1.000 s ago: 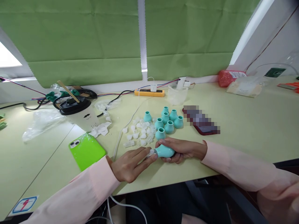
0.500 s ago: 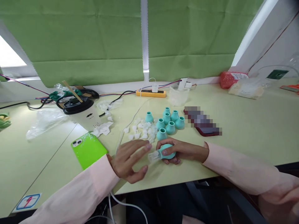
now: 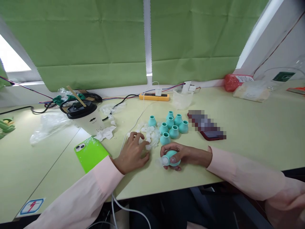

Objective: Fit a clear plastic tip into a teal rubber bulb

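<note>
My right hand [image 3: 177,156] is wrapped round a teal rubber bulb [image 3: 173,156], tilted so that the clear plastic piece [image 3: 160,161] on its neck points left. My left hand [image 3: 134,151], fingers apart and curved downward, is at the near left edge of a pile of small translucent white pieces [image 3: 153,136]. Whether its fingertips touch any piece I cannot tell. Behind my right hand several more teal bulbs [image 3: 174,131] stand upright, their open necks facing up. One teal bulb [image 3: 152,121] stands apart, just behind the pile.
To the left are a green phone [image 3: 91,154] and a lidded paper cup [image 3: 87,119] with crumpled tissue [image 3: 105,133] beside it. A dark red-edged phone [image 3: 207,127] lies right of the bulbs. Behind are a yellow power strip [image 3: 154,97] and a translucent tub [image 3: 183,99]. A white cable [image 3: 133,125] runs past my left hand.
My left hand has moved away from the clear piece on the bulb, leftward and forward to the white pieces. My right hand keeps hold of the bulb, turned slightly.
</note>
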`<state>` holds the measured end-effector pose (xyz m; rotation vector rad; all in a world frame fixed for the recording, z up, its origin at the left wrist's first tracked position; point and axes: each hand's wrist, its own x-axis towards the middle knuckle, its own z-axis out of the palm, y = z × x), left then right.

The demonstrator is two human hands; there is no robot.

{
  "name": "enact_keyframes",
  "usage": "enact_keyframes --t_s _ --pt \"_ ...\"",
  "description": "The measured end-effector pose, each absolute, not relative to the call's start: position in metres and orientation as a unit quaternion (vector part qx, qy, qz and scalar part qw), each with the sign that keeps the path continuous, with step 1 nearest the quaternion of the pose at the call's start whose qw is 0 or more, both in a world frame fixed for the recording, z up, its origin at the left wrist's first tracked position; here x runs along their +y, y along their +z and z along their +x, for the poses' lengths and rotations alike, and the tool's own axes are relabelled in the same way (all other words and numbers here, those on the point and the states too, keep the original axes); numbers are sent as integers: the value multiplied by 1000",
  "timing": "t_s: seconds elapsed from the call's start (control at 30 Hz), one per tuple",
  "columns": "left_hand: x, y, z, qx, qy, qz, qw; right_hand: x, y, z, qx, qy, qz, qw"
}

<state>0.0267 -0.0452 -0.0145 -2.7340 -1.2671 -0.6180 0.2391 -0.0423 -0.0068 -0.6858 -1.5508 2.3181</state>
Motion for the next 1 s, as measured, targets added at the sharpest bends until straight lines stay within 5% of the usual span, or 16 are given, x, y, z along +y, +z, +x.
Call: enact_keyframes --t_s 0.17,0.3,0.5,0.67,1.0 --pt "-40 -18 25 -398 -223 -890 20 -41 -10 239 -538 802 -220 140" --pt "-42 -15 25 -362 -357 -861 -26 -45 -7 238 -586 740 -255 212" --pt "-51 -3 27 -386 -470 -722 -330 -55 -3 238 -674 504 -371 393" --pt "-47 -6 26 -380 -460 -613 -517 -61 -9 235 -755 348 -364 420" --pt "-51 -10 30 -447 -453 -609 -473 -63 -15 232 -834 123 -295 449"
